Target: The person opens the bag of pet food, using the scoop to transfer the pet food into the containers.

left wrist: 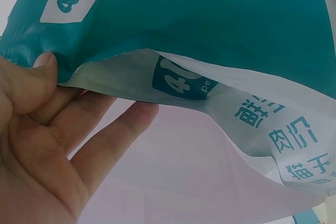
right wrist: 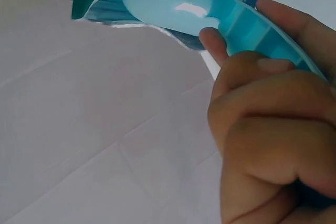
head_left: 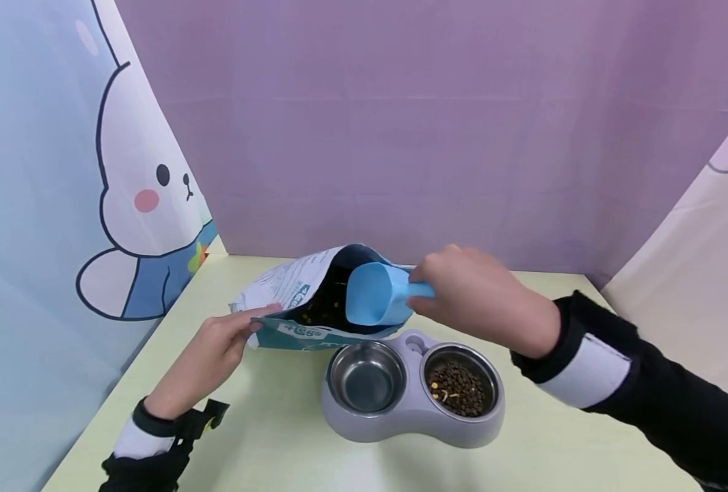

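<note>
— Where are we seeing the blue scoop (head_left: 370, 294)?

— Just below the middle of the head frame, its cup sitting in the mouth of the bag (head_left: 280, 281). The right hand (head_left: 471, 294) is curling round the handle (right wrist: 265, 31) and gripping it.

— How are we judging its handling?

— We're guessing light, stiff plastic, a bit slippery on the smooth cup, so we're favouring the ribbed handle. The bag is looking soft and floppy; we're trusting its rim, which the left hand (head_left: 216, 352) is pinching, left of centre.

— What are the wrist views adding?

— The left one is showing us the thumb (left wrist: 46, 69) pressing the teal side at frame left; the right one is revealing the handle's ribs, upper right. Only the head view is showing us dark pieces (head_left: 323, 307) inside the bag and, lower centre, a lilac stand (head_left: 364, 428) holding two metal bowls (head_left: 368, 381), with brown kibble (head_left: 462, 393) lying in the right one.

— And beyond?

— A purple curtain (head_left: 431, 137) is hanging across the top.
</note>
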`<control>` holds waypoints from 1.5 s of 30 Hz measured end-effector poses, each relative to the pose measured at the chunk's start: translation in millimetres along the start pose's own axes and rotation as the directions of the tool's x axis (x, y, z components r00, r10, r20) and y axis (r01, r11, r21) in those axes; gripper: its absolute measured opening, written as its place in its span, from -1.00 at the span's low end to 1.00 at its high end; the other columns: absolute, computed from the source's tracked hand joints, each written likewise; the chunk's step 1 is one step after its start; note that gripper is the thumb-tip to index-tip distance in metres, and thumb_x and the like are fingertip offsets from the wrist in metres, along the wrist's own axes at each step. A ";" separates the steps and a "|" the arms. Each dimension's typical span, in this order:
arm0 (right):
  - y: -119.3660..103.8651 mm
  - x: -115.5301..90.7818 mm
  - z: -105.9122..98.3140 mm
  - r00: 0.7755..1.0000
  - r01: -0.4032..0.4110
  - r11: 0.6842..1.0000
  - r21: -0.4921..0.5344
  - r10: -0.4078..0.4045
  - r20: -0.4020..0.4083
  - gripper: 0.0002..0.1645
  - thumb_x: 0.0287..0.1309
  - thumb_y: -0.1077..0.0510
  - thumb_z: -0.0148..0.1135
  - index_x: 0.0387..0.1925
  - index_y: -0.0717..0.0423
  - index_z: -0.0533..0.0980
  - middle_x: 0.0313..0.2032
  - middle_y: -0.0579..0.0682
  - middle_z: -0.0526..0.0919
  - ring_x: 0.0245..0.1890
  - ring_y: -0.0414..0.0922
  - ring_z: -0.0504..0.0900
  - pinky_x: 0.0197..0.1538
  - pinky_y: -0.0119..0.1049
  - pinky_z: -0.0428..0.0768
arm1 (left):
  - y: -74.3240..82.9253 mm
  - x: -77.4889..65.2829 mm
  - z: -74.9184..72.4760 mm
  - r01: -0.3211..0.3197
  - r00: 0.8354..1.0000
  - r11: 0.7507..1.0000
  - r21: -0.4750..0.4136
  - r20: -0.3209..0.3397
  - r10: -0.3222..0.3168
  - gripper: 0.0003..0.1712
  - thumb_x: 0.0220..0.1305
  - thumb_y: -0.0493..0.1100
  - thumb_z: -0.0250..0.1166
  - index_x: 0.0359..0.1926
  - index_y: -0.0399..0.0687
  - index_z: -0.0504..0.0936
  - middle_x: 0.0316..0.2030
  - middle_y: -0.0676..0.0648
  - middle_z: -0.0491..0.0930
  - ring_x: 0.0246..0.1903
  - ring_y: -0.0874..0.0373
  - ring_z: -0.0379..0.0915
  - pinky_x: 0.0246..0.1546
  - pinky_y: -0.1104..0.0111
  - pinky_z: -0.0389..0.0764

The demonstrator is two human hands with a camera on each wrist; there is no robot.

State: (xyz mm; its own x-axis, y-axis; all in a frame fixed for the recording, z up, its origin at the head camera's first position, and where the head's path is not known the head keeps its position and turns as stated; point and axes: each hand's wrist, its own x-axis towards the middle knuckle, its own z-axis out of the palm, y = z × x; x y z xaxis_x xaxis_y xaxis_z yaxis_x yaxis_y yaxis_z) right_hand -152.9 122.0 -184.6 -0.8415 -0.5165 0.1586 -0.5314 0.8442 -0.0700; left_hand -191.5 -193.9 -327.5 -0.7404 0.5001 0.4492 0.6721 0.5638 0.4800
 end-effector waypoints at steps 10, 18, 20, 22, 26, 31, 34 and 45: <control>-21.0 16.4 16.5 0.999 0.010 0.969 -0.245 -0.018 -0.028 -0.57 -0.03 0.20 0.20 -0.83 0.00 0.21 -0.76 -0.11 0.07 -0.75 -0.16 0.18 -0.75 -0.38 0.05 | -1.3 -0.8 0.6 -0.008 1.000 1.000 0.004 -0.004 0.008 -0.51 0.20 -0.50 -0.01 0.09 0.00 0.44 0.06 -0.03 0.45 0.03 0.09 0.36 -0.29 0.34 0.51; -30.3 33.0 29.1 0.998 0.043 0.945 -0.325 -0.052 -0.019 -0.52 -0.02 0.36 0.02 -0.86 -0.04 0.10 -0.75 -0.11 0.04 -0.75 -0.20 0.09 -0.77 -0.40 0.01 | -2.0 0.7 2.0 -0.012 1.000 1.000 -0.008 0.000 0.012 -0.50 0.21 -0.50 -0.01 0.09 0.01 0.44 0.06 -0.02 0.46 0.03 0.11 0.35 -0.18 0.27 0.53; -30.3 35.9 31.8 0.998 0.045 0.944 -0.327 -0.053 -0.015 -0.51 -0.01 0.38 -0.02 -0.86 -0.05 0.08 -0.74 -0.11 0.04 -0.74 -0.20 0.06 -0.76 -0.40 -0.01 | -1.8 1.2 2.5 -0.015 1.000 1.000 -0.009 0.002 0.015 -0.51 0.21 -0.50 -0.01 0.09 0.01 0.44 0.06 -0.02 0.46 0.04 0.11 0.34 -0.12 0.24 0.51; -29.5 38.5 34.1 0.998 0.054 0.946 -0.321 -0.061 -0.014 -0.50 0.01 0.38 -0.03 -0.85 -0.05 0.06 -0.74 -0.11 0.02 -0.73 -0.20 0.03 -0.73 -0.38 -0.05 | -1.5 1.6 2.7 -0.016 1.000 1.000 -0.009 0.004 0.016 -0.51 0.21 -0.49 -0.01 0.09 0.01 0.44 0.06 -0.01 0.45 0.04 0.11 0.34 -0.08 0.20 0.48; -27.0 44.5 38.6 0.998 0.057 0.949 -0.310 -0.064 -0.013 -0.49 0.03 0.36 0.01 -0.83 -0.05 0.04 -0.73 -0.11 0.00 -0.73 -0.20 0.01 -0.70 -0.37 -0.08 | -0.1 2.1 2.3 -0.014 1.000 1.000 -0.006 0.004 0.014 -0.51 0.21 -0.49 0.00 0.09 0.01 0.44 0.06 -0.02 0.45 0.04 0.09 0.34 -0.08 0.19 0.47; -25.0 53.0 45.6 0.998 0.054 0.954 -0.296 -0.056 0.001 -0.52 0.06 0.35 0.00 -0.82 -0.03 0.09 -0.75 -0.11 0.00 -0.73 -0.20 0.02 -0.69 -0.36 -0.08 | 1.2 -0.3 2.4 -0.006 1.000 1.000 -0.003 0.000 0.006 -0.49 0.18 -0.52 0.00 0.10 -0.01 0.44 0.06 -0.04 0.45 0.03 0.08 0.36 -0.11 0.20 0.50; -24.2 56.8 50.2 0.999 0.052 0.955 -0.293 -0.050 0.014 -0.52 0.11 0.34 -0.01 -0.83 -0.01 0.14 -0.76 -0.11 0.04 -0.74 -0.20 0.06 -0.70 -0.37 -0.05 | 1.1 -1.9 3.3 -0.002 1.000 1.000 -0.007 -0.001 0.002 -0.48 0.17 -0.53 0.00 0.10 -0.02 0.44 0.06 -0.04 0.45 0.02 0.09 0.36 -0.12 0.21 0.51; -20.7 56.9 60.1 1.000 0.020 0.958 -0.286 -0.024 -0.010 -0.51 0.08 0.34 0.02 -0.84 0.00 0.11 -0.75 -0.11 0.01 -0.74 -0.20 0.02 -0.73 -0.39 -0.04 | 2.2 -0.1 2.4 -0.004 1.000 1.000 0.014 0.000 0.004 -0.49 0.18 -0.52 0.00 0.10 -0.03 0.44 0.05 -0.06 0.46 0.02 0.07 0.36 -0.13 0.20 0.51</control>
State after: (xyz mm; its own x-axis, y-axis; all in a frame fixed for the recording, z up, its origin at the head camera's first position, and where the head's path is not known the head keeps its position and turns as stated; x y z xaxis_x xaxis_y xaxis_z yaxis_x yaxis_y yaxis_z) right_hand -195.6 66.5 -233.3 -0.8277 -0.5348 0.1698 -0.4979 0.8396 0.2174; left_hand -189.9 -191.1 -328.4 -0.7378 0.5024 0.4508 0.6746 0.5712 0.4676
